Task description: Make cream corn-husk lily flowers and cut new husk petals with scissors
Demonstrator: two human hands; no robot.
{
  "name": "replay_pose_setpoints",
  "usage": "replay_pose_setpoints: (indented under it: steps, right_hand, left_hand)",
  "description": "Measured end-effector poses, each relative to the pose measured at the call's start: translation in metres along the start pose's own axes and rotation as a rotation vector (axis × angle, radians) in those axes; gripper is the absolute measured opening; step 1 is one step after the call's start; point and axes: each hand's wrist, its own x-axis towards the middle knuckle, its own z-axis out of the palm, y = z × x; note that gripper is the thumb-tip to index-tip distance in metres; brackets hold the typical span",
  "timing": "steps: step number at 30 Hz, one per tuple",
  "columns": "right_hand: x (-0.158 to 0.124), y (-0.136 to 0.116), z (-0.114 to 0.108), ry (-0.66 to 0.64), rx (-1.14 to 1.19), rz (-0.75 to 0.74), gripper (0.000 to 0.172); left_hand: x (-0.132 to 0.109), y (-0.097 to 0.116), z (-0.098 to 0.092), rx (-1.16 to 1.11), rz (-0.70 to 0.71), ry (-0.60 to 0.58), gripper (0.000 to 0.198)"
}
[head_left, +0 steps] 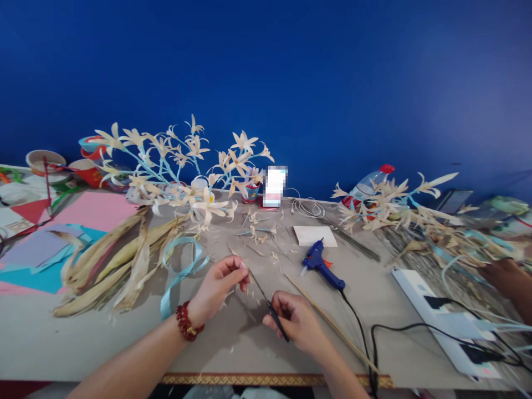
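Two hands: right hand (297, 321) around one black-handled tool (276, 317), left hand (221, 282) curled, any hold unclear; one glue gun (322, 265).

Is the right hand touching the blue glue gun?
Apart. The head view shows bare tabletop and a wooden stick between the right hand and the blue glue gun.

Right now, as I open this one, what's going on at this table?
A person's right hand grips a slim dark-handled tool, its tip pointing toward the fingertips of the left hand. Those fingertips are pinched together; whatever they hold is too small to tell. Dried husks and blue ribbon lie to the left, a blue glue gun to the right. Pale flowers spread behind. Another person's hand is at the right edge.
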Motion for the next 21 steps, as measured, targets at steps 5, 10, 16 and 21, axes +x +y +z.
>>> replay_pose_setpoints:
  steps: [5, 10, 16, 21]
  right_hand:
    - [-0.0008, -0.0005, -0.0009, 0.015, -0.007, 0.009, 0.049]
    - [-0.0011, -0.0025, -0.0016, 0.020, 0.008, 0.020, 0.050]
    - [-0.0001, -0.0021, -0.0013, 0.005, 0.060, 0.046, 0.048]
    - [-0.0004, 0.0036, -0.0004, -0.049, 0.126, 0.058, 0.045]
  left_hand:
    - [0.0006, -0.0014, -0.0018, 0.011, -0.004, -0.012, 0.014]
    - [0.0010, -0.0016, -0.0013, 0.006, -0.014, -0.008, 0.014]
    - [-0.0009, -0.0004, 0.0001, 0.001, -0.016, 0.008, 0.015]
    - [-0.0017, 0.0000, 0.0003, 0.063, 0.014, -0.013, 0.017]
